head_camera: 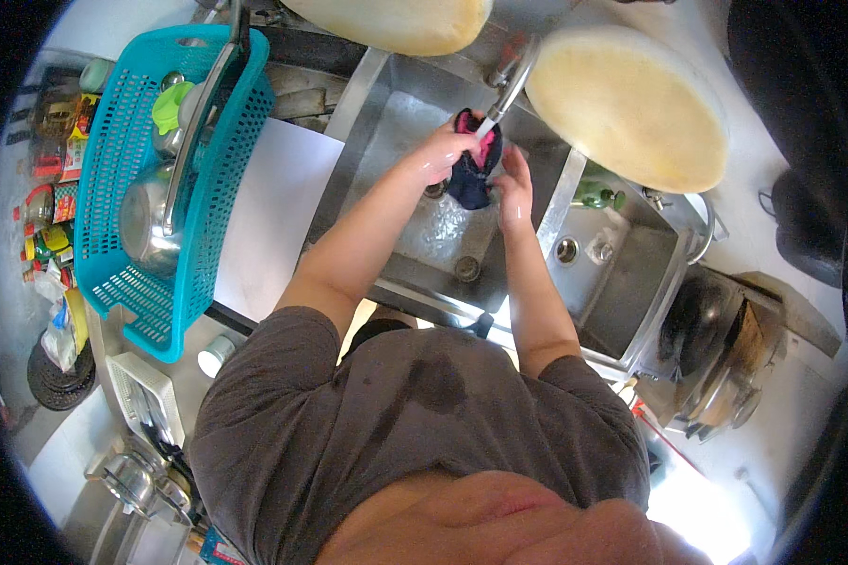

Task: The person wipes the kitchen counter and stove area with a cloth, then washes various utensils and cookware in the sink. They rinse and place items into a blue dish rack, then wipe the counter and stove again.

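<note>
Under the running faucet [512,85], a dark fabric article with a pink inside [475,180] is held over the stainless steel sink basin [389,152]. It may be a shoe or a folded cloth; I cannot tell which. My left hand [446,152] grips its upper left side, with the thumb across the pink part. Water from the spout runs onto that pink opening. On the other side, my right hand [514,187] has its fingers apart, very close to the article's edge. Both hands look wet. A drain [468,268] shows in the basin floor below.
Right of the basin is a smaller sink [608,282] with a green bottle [597,195]. A teal plastic basket [205,275] with metal pots stands at left. Two large pale round boards or lids [625,109] lean behind the sinks. Several condiment bottles [53,240] line the far left.
</note>
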`<action>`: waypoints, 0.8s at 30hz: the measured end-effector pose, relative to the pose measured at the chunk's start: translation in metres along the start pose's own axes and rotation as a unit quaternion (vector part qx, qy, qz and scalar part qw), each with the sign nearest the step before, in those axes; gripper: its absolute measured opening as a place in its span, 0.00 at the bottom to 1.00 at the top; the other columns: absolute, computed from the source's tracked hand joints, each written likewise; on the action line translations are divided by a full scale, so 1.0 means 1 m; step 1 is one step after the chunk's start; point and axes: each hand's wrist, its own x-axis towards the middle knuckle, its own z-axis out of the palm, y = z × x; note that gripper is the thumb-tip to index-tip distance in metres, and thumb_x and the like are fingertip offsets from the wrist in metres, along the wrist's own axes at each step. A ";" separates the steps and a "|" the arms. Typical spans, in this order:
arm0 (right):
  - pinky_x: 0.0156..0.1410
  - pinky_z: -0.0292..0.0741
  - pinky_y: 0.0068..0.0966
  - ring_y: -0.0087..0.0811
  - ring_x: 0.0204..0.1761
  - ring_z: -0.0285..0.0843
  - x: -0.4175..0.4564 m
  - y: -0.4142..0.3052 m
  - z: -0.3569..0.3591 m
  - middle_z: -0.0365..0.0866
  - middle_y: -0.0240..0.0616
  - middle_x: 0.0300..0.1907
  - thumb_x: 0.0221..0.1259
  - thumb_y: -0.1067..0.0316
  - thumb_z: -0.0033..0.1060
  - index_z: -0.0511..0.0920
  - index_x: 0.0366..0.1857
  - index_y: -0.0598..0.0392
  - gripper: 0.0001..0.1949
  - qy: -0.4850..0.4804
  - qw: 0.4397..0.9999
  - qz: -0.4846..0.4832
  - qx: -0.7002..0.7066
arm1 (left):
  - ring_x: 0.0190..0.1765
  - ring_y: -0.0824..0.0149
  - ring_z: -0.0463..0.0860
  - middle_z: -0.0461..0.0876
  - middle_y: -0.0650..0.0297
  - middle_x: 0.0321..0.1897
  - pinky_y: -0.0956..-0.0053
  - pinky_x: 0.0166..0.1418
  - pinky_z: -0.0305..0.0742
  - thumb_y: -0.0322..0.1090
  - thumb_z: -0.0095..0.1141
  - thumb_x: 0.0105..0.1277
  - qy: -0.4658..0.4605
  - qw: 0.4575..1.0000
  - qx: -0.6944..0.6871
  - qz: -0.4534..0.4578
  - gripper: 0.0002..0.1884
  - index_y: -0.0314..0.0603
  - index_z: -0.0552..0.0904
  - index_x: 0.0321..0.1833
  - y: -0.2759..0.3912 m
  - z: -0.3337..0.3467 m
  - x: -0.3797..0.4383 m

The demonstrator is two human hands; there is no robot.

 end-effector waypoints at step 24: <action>0.75 0.59 0.49 0.49 0.68 0.68 -0.013 -0.057 0.083 0.79 0.50 0.59 0.66 0.63 0.56 0.78 0.58 0.55 0.19 -0.076 0.826 -0.265 -0.492 | 0.47 0.55 0.84 0.86 0.56 0.43 0.58 0.58 0.77 0.49 0.45 0.71 -0.033 0.937 -0.348 0.005 0.20 0.41 0.83 0.45 -0.030 -0.012 0.004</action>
